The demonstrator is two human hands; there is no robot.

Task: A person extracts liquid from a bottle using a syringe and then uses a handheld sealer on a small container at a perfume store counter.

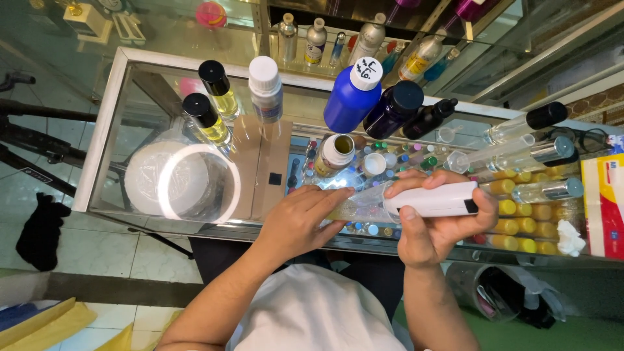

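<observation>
My right hand grips a white handheld device, its lit tip pointed left. My left hand holds a small clear glass vial with yellowish liquid against that tip, fingers pinched along it. Both hands hover over the glass counter top. Just behind the hands stands a small amber jar with a white cap.
On the counter stand two yellow-liquid bottles with black caps, a white-capped bottle, a blue bottle, dark bottles and clear spray bottles. Small coloured vials fill the case below. A red and white box lies right.
</observation>
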